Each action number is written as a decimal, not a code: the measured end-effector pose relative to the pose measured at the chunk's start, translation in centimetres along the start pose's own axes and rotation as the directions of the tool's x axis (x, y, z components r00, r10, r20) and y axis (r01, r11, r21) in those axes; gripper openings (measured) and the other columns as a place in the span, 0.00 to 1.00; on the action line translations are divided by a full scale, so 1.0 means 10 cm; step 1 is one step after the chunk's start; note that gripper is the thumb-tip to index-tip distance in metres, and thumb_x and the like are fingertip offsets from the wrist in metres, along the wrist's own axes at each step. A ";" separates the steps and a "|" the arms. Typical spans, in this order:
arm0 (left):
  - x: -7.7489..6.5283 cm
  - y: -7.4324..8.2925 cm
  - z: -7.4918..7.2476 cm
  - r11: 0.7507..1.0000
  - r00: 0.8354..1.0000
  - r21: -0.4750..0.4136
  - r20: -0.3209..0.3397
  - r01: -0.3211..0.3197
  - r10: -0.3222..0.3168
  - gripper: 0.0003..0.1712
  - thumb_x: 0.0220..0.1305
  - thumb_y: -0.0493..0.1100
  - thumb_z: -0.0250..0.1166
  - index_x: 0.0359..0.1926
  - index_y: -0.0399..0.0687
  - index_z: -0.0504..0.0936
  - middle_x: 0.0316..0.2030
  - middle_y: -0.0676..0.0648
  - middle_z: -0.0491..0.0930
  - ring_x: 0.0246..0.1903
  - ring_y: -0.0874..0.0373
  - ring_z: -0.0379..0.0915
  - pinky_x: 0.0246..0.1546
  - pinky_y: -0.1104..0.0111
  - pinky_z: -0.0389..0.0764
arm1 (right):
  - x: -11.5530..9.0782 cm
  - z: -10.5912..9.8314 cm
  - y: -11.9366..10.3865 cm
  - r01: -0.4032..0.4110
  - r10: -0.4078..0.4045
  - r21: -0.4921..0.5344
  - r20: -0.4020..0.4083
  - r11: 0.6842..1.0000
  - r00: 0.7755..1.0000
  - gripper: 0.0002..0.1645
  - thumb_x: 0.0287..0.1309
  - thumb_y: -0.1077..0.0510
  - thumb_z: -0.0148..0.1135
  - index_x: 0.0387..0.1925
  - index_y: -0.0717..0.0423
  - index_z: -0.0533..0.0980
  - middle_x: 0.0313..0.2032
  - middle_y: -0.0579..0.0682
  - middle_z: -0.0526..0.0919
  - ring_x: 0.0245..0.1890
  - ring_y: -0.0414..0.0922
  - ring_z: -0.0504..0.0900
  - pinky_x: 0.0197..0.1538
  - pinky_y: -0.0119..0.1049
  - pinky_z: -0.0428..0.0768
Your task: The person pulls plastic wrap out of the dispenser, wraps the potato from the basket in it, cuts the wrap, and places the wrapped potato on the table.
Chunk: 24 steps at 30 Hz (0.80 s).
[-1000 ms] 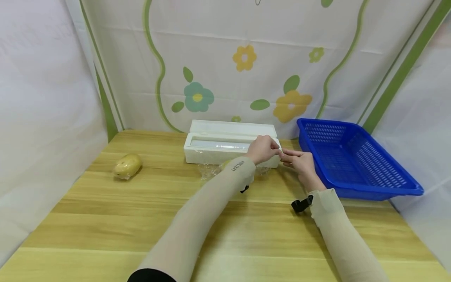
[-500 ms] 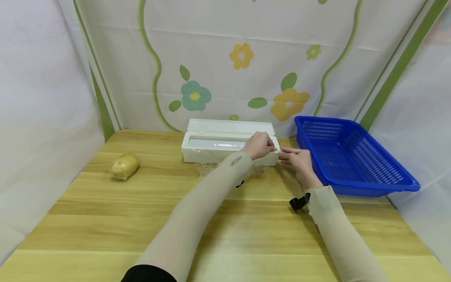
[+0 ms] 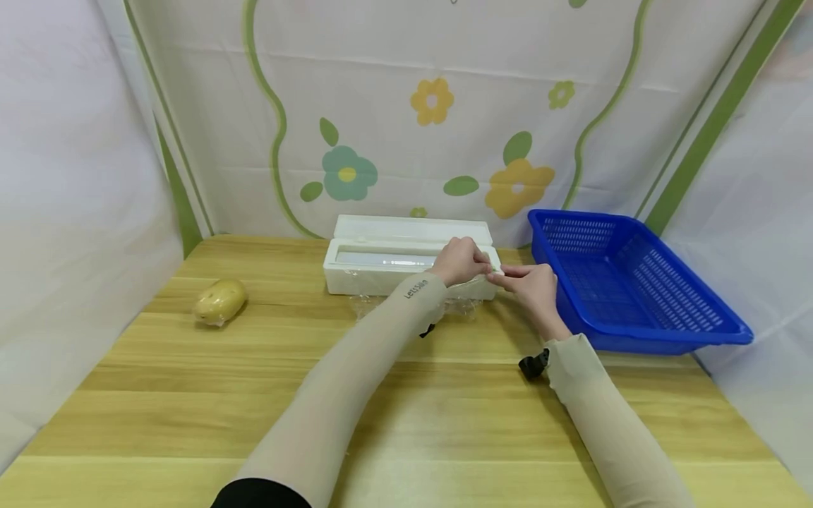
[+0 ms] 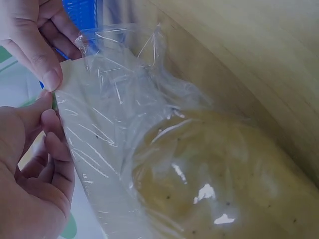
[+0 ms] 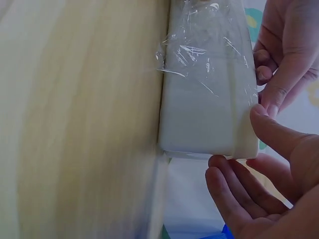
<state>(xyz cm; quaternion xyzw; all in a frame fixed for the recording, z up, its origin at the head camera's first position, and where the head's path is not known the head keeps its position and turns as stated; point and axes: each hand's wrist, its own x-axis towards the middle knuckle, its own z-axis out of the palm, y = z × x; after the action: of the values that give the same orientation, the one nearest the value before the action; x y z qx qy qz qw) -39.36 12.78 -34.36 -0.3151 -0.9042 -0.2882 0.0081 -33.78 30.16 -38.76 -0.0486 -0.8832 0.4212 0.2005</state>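
Observation:
A white cling film box (image 3: 362, 282) stands with its lid (image 3: 413, 229) raised and a roll of film (image 3: 381, 259) inside. At its right end, my left hand (image 3: 459, 261) pinches a small green-and-white piece (image 3: 494, 269) on the front edge; fingers partly hide it. My right hand (image 3: 533, 293) grips the box's right corner, thumb on the edge and fingers against the end, as the right wrist view shows. Clear cling film (image 4: 119, 84) drapes down the box front onto a potato (image 4: 214, 174) lying before it. The left forearm hides that potato in the head view.
Another potato (image 3: 219, 301), wrapped in film, lies on the left of the wooden table (image 3: 159, 395). A blue plastic basket (image 3: 641, 331) stands to the right, close to the right hand. A flowered cloth (image 3: 381, 106) hangs behind the table.
The head view has shifted slightly. Both hands stay at the box's right end; the right fingers, straighter before, have drawn in closer round the corner.

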 end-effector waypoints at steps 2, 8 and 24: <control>0.00 0.01 -0.02 1.000 1.000 -0.003 0.002 -0.007 0.007 0.06 0.65 0.46 0.69 0.35 0.55 0.92 0.37 0.59 0.86 0.39 0.62 0.79 0.42 0.73 0.75 | 0.00 0.00 -0.02 0.049 -0.049 -0.036 -0.014 0.998 0.999 0.29 0.40 0.38 0.80 0.39 0.53 0.88 0.30 0.49 0.87 0.32 0.45 0.83 0.37 0.39 0.74; -0.01 0.01 -0.07 1.000 1.000 0.027 0.014 0.006 -0.006 0.07 0.65 0.46 0.69 0.32 0.55 0.92 0.37 0.59 0.86 0.35 0.64 0.78 0.37 0.72 0.75 | 0.00 0.01 -0.10 0.136 -0.137 -0.072 -0.012 0.988 0.990 0.26 0.43 0.42 0.80 0.38 0.57 0.88 0.28 0.51 0.87 0.29 0.48 0.82 0.34 0.41 0.72; -0.04 -0.03 0.01 0.999 1.000 0.043 -0.001 0.022 -0.022 0.06 0.65 0.48 0.69 0.39 0.56 0.90 0.41 0.57 0.86 0.43 0.63 0.80 0.44 0.71 0.77 | -0.04 -0.03 -0.07 0.136 -0.136 -0.107 0.005 0.985 0.991 0.26 0.44 0.43 0.80 0.38 0.60 0.87 0.29 0.54 0.87 0.33 0.53 0.84 0.40 0.46 0.75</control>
<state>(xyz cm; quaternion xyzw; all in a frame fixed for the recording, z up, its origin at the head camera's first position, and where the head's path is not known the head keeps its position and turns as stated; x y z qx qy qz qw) -39.18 12.43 -34.71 -0.3048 -0.9135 -0.2691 0.0121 -33.25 29.80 -38.16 0.0005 -0.9056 0.3584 0.2267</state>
